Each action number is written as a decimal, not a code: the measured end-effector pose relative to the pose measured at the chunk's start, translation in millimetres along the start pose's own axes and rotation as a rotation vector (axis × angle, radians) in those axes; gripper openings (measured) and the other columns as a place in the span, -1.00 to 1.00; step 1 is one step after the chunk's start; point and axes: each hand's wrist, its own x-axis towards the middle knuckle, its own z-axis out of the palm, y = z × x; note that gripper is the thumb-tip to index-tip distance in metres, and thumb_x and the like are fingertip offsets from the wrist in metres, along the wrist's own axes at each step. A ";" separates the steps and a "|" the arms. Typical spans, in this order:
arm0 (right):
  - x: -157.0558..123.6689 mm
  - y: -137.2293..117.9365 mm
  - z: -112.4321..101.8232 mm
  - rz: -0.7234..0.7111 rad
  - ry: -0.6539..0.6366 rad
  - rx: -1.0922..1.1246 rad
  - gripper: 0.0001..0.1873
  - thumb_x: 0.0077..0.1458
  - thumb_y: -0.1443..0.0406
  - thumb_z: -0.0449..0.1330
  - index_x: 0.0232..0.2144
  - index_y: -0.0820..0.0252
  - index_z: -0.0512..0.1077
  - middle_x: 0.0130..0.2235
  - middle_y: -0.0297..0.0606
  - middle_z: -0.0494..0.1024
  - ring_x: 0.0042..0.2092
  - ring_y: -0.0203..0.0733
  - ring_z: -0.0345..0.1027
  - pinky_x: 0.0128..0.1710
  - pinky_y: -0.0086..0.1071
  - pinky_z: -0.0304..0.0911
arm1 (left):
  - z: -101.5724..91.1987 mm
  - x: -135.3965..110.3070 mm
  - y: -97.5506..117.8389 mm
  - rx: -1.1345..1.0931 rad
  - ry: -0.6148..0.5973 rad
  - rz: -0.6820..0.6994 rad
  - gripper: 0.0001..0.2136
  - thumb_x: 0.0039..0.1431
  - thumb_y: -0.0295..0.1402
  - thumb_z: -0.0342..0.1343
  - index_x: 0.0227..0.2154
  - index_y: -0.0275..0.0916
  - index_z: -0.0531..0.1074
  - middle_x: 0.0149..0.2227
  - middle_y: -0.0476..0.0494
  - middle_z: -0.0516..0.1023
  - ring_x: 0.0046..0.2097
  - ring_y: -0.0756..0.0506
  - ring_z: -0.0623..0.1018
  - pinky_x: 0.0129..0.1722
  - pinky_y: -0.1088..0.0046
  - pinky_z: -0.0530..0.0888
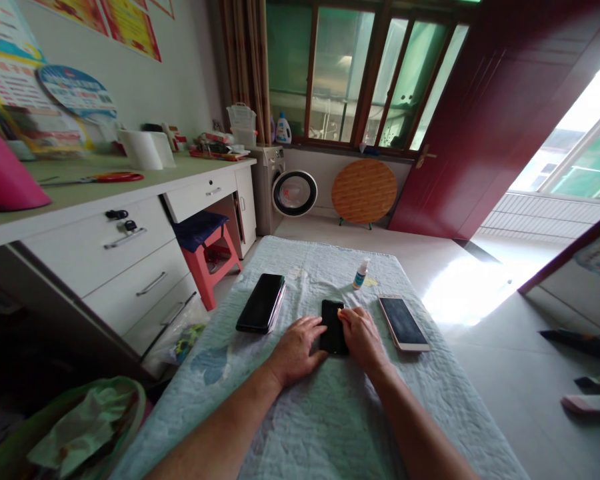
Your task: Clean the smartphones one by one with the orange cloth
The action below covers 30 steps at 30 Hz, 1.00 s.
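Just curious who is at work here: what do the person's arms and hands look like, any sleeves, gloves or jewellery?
The left hand and right hand are bare, with no gloves. Both forearms are uncovered as far as the picture shows: no sleeves, and no watch or bracelet at the wrists. Rings are too small to tell.

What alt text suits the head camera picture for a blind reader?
The left hand and right hand touch a small black phone on a pale quilted cloth. A larger black phone lies to its left, a gold-edged phone to its right, a small bottle beyond.
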 end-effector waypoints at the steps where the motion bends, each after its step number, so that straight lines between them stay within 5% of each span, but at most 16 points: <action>1: -0.8 -1.7 -0.7 0.014 -0.012 -0.006 -0.73 0.27 0.34 0.01 -0.24 0.17 0.53 -0.27 -0.20 0.48 -0.18 -0.19 0.34 -0.11 -0.40 0.14 | -0.1 0.0 -0.3 -0.009 0.008 0.002 -0.51 0.06 -0.26 0.28 0.07 -0.28 0.43 0.20 -0.31 0.38 0.25 -0.29 0.31 0.28 0.11 0.19; 7: -7.3 -6.0 -4.5 0.036 -0.064 -0.047 -0.75 0.25 0.31 0.05 -0.27 0.15 0.54 -0.31 -0.24 0.50 -0.25 -0.23 0.36 -0.23 -0.45 0.09 | -2.0 0.4 -0.5 -0.063 0.067 0.010 -0.52 -0.08 -0.12 0.39 -0.10 -0.26 0.53 0.08 -0.30 0.47 0.16 -0.30 0.40 0.21 0.15 0.28; 12: -12.4 -5.4 -8.1 0.039 -0.084 -0.063 -0.81 0.20 0.32 0.09 -0.37 0.16 0.51 -0.35 -0.26 0.51 -0.30 -0.26 0.35 -0.30 -0.46 0.05 | -2.0 0.8 -1.2 -0.046 0.015 -0.005 -0.37 -0.06 -0.04 0.36 0.04 -0.30 0.45 0.20 -0.36 0.37 0.25 -0.33 0.31 0.27 0.10 0.19; 22: -19.7 -17.2 -26.7 0.114 -0.245 -0.015 -0.81 0.10 0.34 0.10 -0.53 0.17 0.43 -0.58 -0.35 0.49 -0.49 -0.31 0.29 -0.47 -0.46 -0.06 | -4.9 0.5 3.9 -0.007 -0.044 -0.031 -0.37 0.01 -0.02 0.30 0.10 -0.27 0.42 0.24 -0.31 0.33 0.28 -0.30 0.28 0.29 0.11 0.17; 30: -7.1 -2.2 -6.9 0.081 -0.048 0.025 -0.79 0.16 0.30 0.07 -0.50 0.18 0.40 -0.51 -0.32 0.49 -0.43 -0.29 0.31 -0.42 -0.46 -0.01 | -5.9 2.1 2.6 0.003 -0.045 0.004 -0.38 0.03 -0.03 0.29 0.09 -0.29 0.42 0.23 -0.34 0.33 0.27 -0.30 0.30 0.28 0.10 0.17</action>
